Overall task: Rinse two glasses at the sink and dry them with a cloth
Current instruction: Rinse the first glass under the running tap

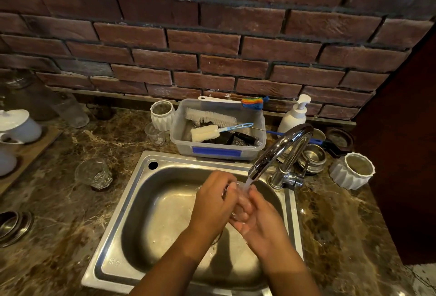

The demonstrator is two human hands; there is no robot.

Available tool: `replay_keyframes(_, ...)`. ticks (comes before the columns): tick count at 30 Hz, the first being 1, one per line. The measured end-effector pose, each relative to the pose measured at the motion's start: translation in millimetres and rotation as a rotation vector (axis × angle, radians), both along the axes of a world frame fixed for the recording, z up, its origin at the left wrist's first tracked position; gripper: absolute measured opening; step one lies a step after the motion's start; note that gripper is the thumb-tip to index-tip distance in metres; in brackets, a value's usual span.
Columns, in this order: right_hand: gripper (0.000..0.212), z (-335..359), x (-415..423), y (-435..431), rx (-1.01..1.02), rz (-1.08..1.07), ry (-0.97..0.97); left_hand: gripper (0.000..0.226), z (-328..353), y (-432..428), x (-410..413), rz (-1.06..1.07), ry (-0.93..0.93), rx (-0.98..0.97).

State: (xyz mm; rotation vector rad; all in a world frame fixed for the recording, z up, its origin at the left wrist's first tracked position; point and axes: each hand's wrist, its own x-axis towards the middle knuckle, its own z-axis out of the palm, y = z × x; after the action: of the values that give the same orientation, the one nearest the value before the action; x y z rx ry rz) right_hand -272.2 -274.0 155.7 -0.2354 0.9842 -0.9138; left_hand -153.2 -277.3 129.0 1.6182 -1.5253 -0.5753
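Observation:
Both of my hands are over the steel sink (132,220), under the stream from the chrome tap (283,147). A clear glass (239,203) is between them, blurred by the running water. My right hand (262,222) cradles it from below with fingers curled round it. My left hand (213,203) grips it from the left, fingers curled at its rim. A second clear faceted glass (94,173) stands upright on the marble counter to the left of the sink. No cloth is in view.
Behind the sink sits a plastic tub (217,151) of brushes, with a small glass (155,134), a white ribbed cup (162,114) and a soap pump (295,116) nearby. Steel bowls (312,156) and another white cup (354,170) stand at the right. White crockery (16,128) is at the left.

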Motion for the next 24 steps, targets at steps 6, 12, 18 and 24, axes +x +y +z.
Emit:
replay_keyframes(6, 0.027, -6, 1, 3, -0.648, 0.22, 0.805, 0.022, 15, -9, -1, 0.184, 0.745, 0.567)
replay_keyframes(12, 0.029, -8, -3, 3, -1.09, 0.58, 1.243, 0.018, 20, -4, 9, 0.284, 1.329, 0.86)
replay_keyframes(18, 0.035, -14, 11, 3, -0.422, 0.174, 0.59, 0.025, 7, -6, -3, 0.239, 0.472, 0.251)
replay_keyframes(24, 0.034, -11, 2, -2, -0.075, 0.004, 0.022, 0.028, 2, -7, 7, -0.073, -0.061, -0.039)
